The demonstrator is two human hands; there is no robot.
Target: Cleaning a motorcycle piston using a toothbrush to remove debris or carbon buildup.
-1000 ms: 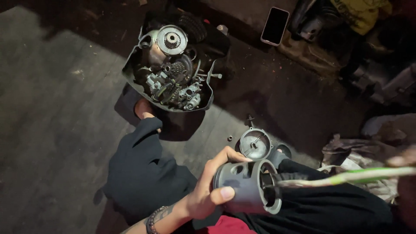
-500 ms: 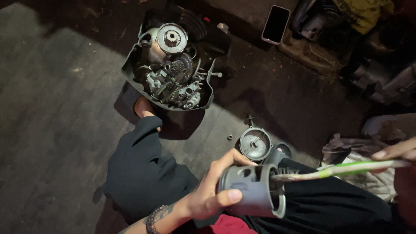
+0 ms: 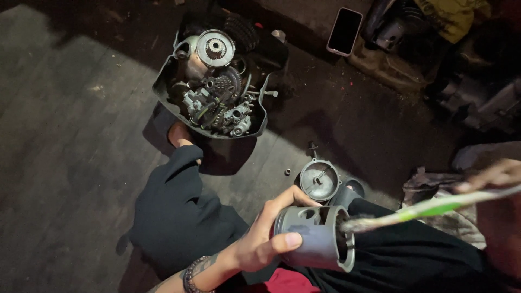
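Cleaning seems under way: left hand (image 3: pixel 258 247) grips a grey piston (image 3: pixel 317 239) over the lap, open end rightward, while right hand (image 3: pixel 491 176), blurred, pinches a green-handled brush (image 3: pixel 429 209) entering it. Steady holding matters now.

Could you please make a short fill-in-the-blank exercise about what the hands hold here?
1. The left hand grips a grey metal ____ with an open end.
2. The right hand pushes a green-handled brush ____ the open end.
3. The black tray full of engine parts sits on the ____.

Missing words: cylinder; into; floor
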